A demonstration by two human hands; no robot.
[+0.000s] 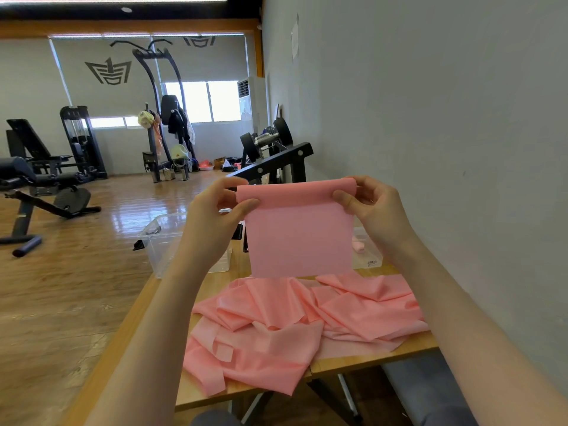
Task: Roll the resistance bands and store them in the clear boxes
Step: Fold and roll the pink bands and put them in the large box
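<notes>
A pink resistance band (299, 232) hangs flat in the air above the wooden table (378, 355), its top edge rolled into a thin tube. My left hand (219, 216) pinches the left end of that roll and my right hand (373, 210) pinches the right end. The band's lower part runs down into a crumpled pink heap (295, 321) on the table. A clear box (159, 241) stands at the table's far left, partly behind my left forearm. Another clear box (367, 253) at the far right holds a small pink roll (358, 244).
A grey wall runs along the right side of the table. A black rack with dumbbells (270, 155) stands just beyond the table. Gym benches and machines (46, 186) fill the wooden floor to the left. A grey padded bench (427, 392) lies low at the right.
</notes>
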